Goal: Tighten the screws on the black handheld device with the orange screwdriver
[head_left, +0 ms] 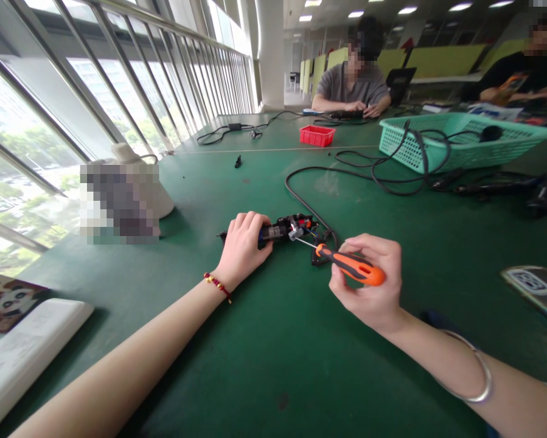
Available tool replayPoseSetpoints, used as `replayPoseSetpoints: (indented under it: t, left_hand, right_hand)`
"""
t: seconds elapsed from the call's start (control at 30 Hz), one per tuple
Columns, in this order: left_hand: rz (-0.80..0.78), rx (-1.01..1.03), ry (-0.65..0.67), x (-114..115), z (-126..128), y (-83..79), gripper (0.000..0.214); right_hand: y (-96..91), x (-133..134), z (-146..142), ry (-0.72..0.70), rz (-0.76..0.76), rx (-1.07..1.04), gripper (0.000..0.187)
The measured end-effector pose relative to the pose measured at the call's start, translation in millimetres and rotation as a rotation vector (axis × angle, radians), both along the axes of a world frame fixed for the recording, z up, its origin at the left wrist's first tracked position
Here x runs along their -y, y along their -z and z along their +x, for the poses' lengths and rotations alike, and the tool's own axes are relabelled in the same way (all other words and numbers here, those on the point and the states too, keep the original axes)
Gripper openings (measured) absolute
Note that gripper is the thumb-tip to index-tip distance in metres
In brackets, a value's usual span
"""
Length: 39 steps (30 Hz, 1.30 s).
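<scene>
My left hand [246, 246] is wrapped round the dark body of a handheld electrical device [275, 232], holding it down on the green table [273, 340]. The device's right end is uncovered, with small red, grey and coloured wire parts showing. Between the fingers of my right hand [376, 277] is an orange and black screwdriver [353, 265]. Its thin shaft points left, and the tip reaches the exposed end of the device; whether it sits in a screw is too small to tell. A black part [319, 255] lies just below that end, beside the cable.
A black cable [296, 188] runs from the device to a green basket [437, 152] at the right. A red tray [317, 135] stands farther back. A phone [538, 292] lies at right, a white box [31, 340] at left. Two other people sit across the table.
</scene>
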<state>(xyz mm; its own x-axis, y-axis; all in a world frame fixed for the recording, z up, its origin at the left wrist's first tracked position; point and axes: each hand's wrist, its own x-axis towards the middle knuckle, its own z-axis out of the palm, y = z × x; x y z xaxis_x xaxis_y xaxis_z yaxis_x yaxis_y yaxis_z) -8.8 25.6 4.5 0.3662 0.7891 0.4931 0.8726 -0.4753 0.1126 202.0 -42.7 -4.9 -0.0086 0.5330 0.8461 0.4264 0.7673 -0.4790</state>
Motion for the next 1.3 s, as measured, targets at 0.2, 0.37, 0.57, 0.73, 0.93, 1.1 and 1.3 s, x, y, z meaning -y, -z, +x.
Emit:
replayPoseSetpoints:
  t: [0.2, 0.37, 0.57, 0.73, 0.93, 1.1, 1.3]
  left_hand:
    - [0.001, -0.014, -0.005, 1, -1, 0.0, 0.02]
    - [-0.009, -0.013, -0.009, 1, -1, -0.6, 0.02]
    - [0.0, -0.007, -0.001, -1, -1, 0.9, 0.02]
    - [0.004, -0.01, 0.001, -1, -1, 0.9, 0.02]
    - [-0.001, -0.009, -0.003, 0, -1, 0.2, 0.02]
    - [0.004, -0.004, 0.002, 0, -1, -0.3, 0.02]
    - [0.011, -0.005, -0.002, 0, 0, 0.2, 0.021]
  right_hand:
    - [2.5, -1, 1, 0.023, -0.052, 0.041, 0.047]
    - [2.1, -1, 1, 0.045, 0.014, 0.035, 0.049]
    - [3.0, -2, 1, 0.046, -0.046, 0.056, 0.046]
    - [2.0, -2, 1, 0.007, -0.001, 0.027, 0.051]
    - [2.9, -2, 1, 0.032, 0.001, 0.05, 0.051]
    - [0.5, -2, 1, 0.045, 0.002, 0.033, 0.054]
    - [-13.3, -2, 0, 0.051, 0.097, 0.182, 0.017]
